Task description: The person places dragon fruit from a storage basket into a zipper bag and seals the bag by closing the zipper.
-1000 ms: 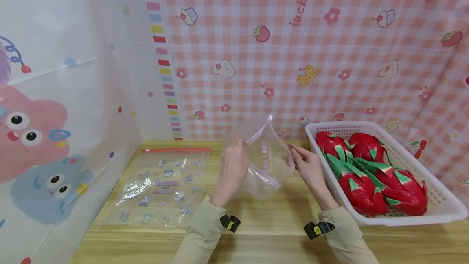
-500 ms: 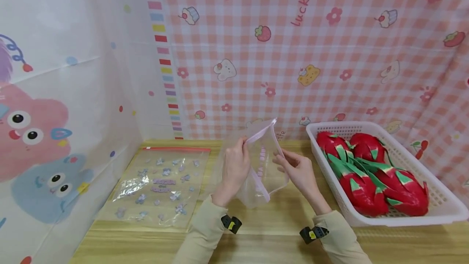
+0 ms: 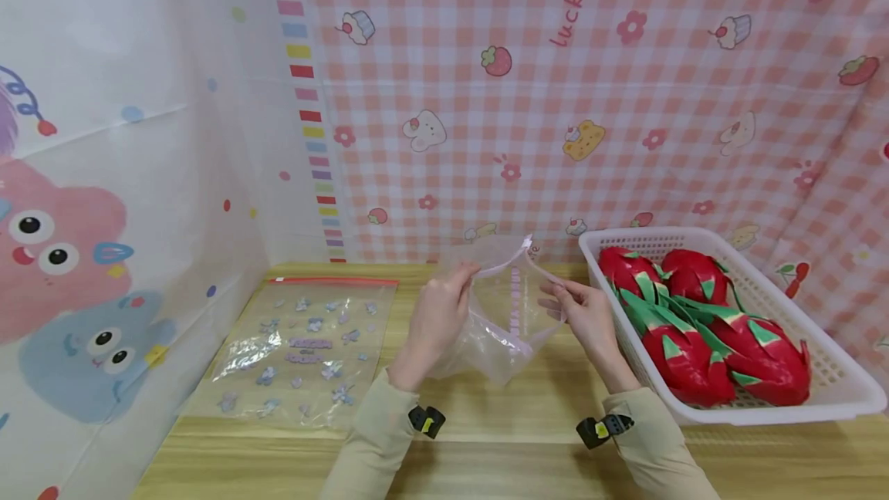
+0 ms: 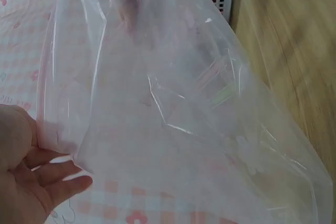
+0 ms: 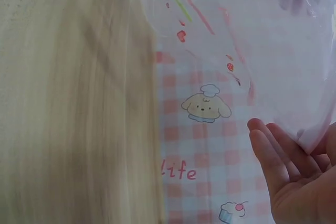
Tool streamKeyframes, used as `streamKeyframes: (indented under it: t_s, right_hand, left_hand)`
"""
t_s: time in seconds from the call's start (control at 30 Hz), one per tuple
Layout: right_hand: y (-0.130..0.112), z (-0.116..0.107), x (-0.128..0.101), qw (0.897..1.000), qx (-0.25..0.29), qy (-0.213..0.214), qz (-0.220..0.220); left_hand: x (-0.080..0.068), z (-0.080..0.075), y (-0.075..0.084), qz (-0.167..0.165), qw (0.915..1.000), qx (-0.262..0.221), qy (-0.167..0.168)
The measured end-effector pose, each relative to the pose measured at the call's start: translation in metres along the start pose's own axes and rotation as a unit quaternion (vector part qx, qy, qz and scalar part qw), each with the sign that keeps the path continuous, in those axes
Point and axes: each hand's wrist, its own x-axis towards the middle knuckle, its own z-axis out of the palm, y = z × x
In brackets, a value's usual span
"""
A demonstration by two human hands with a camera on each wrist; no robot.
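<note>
A clear zip bag (image 3: 486,357) with a pale lilac slider strip hangs above the table, its mouth spread apart and turned toward the right. My left hand (image 3: 439,311) pinches the left edge of the mouth. Opposite it, my right hand (image 3: 586,319) pinches the right edge between thumb and fingers. In the left wrist view the left hand (image 4: 26,169) grips the film at the lower left, and the bag's clear side (image 4: 157,103) covers most of the picture. The right wrist view has the right hand (image 5: 299,166) holding the bag's rim. No contents show inside the bag.
Flat on the table at left lies another clear zip bag (image 3: 305,388) with a red strip and printed figures. A white plastic basket (image 3: 850,384) at right holds several red dragon fruits (image 3: 684,365) with green tips. Checked cloth (image 3: 528,114) hangs behind the table.
Half a second ago my right hand was farther left with the mouth narrower. It has since moved right, widening the mouth. The slider end of the bag has dropped slightly.
</note>
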Motion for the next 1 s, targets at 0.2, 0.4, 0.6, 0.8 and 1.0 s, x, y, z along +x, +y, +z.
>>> streamKeyframes:
  t_s: [0.2, 0.4, 0.6, 0.8, 1.0]
  right_hand:
    - [0.001, 0.004, 0.001, 1.000, -0.026, 0.013, -0.010]
    - [-0.014, 0.004, -0.005, 0.986, -0.152, 0.029, -0.056]
    - [-0.068, -0.018, -0.017, 0.957, -0.264, 0.017, -0.122]
    - [-0.120, -0.065, -0.024, 0.927, -0.364, -0.030, -0.086]
    - [-0.115, -0.105, -0.009, 0.879, -0.462, -0.107, -0.037]
  left_hand:
    - [0.001, 0.006, 0.002, 0.022, 0.9995, 0.019, 0.012]
    - [0.004, 0.015, 0.005, 0.003, 0.9990, 0.001, 0.045]
    - [0.005, 0.019, 0.009, -0.020, 0.9975, -0.009, 0.067]
    - [0.005, 0.020, 0.011, -0.035, 0.9973, -0.018, 0.062]
    - [0.005, 0.022, 0.009, -0.037, 0.9968, -0.013, 0.070]
